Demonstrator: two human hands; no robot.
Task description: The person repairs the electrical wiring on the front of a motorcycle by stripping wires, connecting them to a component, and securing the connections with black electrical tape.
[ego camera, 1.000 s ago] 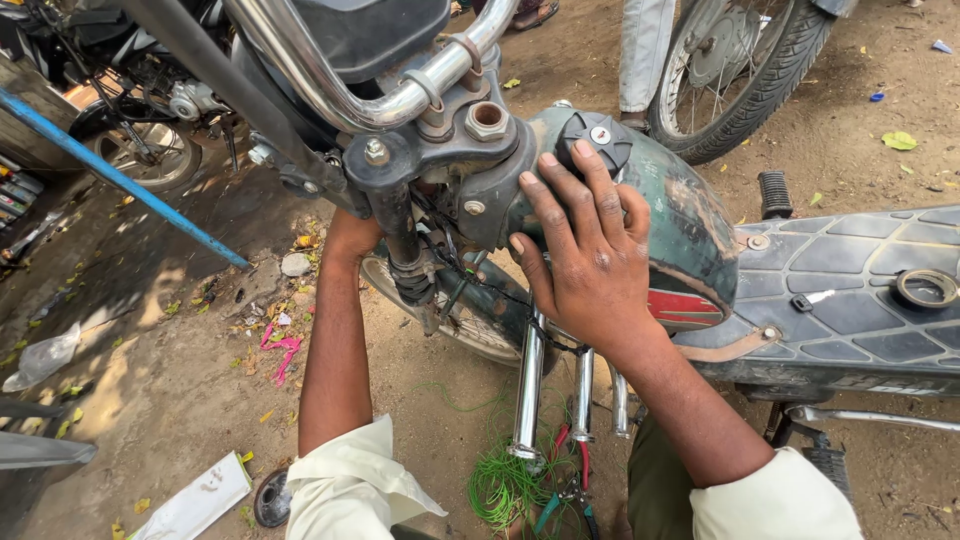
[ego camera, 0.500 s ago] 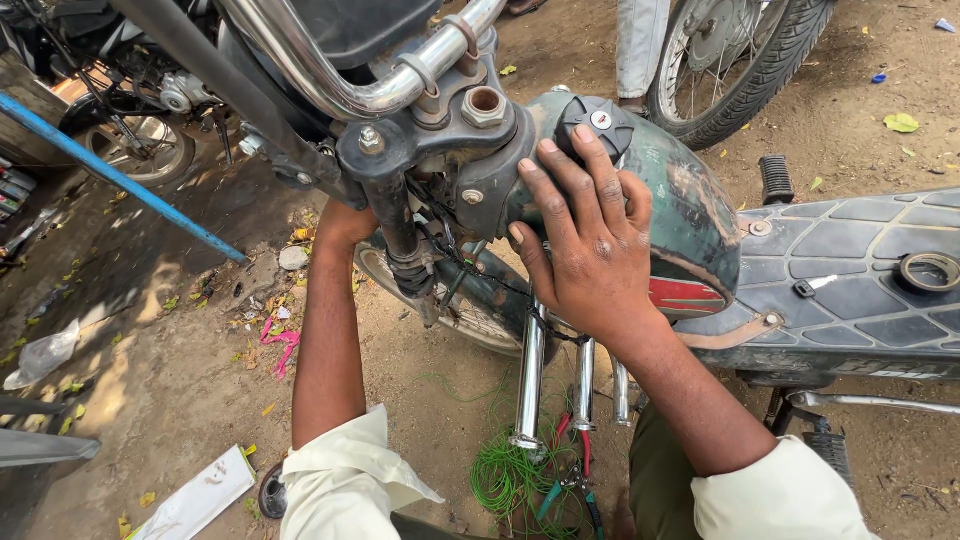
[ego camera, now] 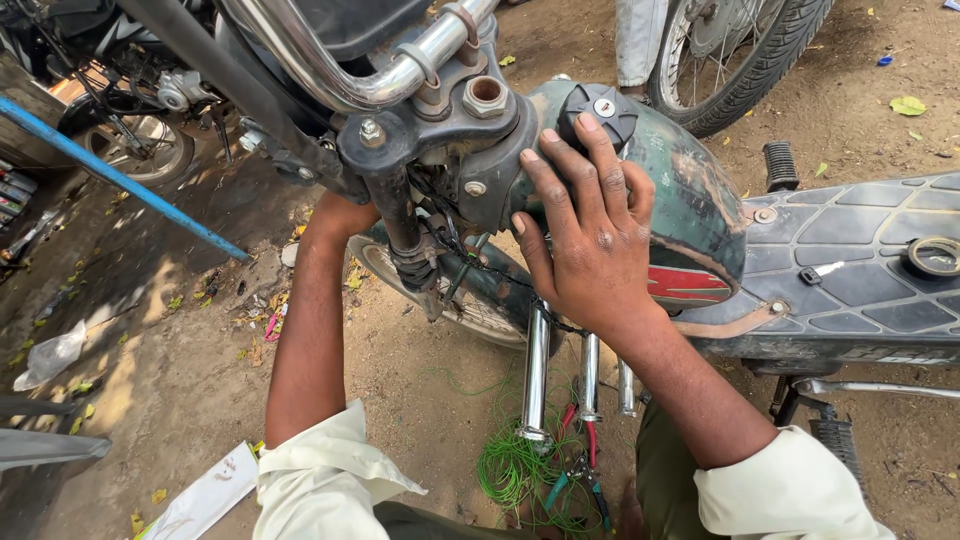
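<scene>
A stripped motorcycle lies across the view with a worn green fuel tank (ego camera: 700, 210), a black filler cap (ego camera: 600, 112) and a grey steering yoke (ego camera: 440, 130). My right hand (ego camera: 590, 230) lies flat with spread fingers on the front of the tank, fingertips just below the cap. My left forearm (ego camera: 310, 320) reaches up under the yoke; the hand itself is hidden behind the fork leg (ego camera: 400, 230) and tangled wires. Chrome handlebar tubing (ego camera: 350, 70) crosses above.
Pliers with coloured handles (ego camera: 575, 470) and a tangle of green wire (ego camera: 510, 465) lie on the dirt near my knees. A black ribbed seat (ego camera: 860, 250) extends right. Another motorcycle wheel (ego camera: 740, 50) and a person's trouser leg (ego camera: 640, 40) stand behind. A blue pipe (ego camera: 120, 180) slants at left.
The view has shifted slightly; my right hand stays pressed on the tank front, its fingers a little closer to the filler cap. The left arm stays under the yoke.
</scene>
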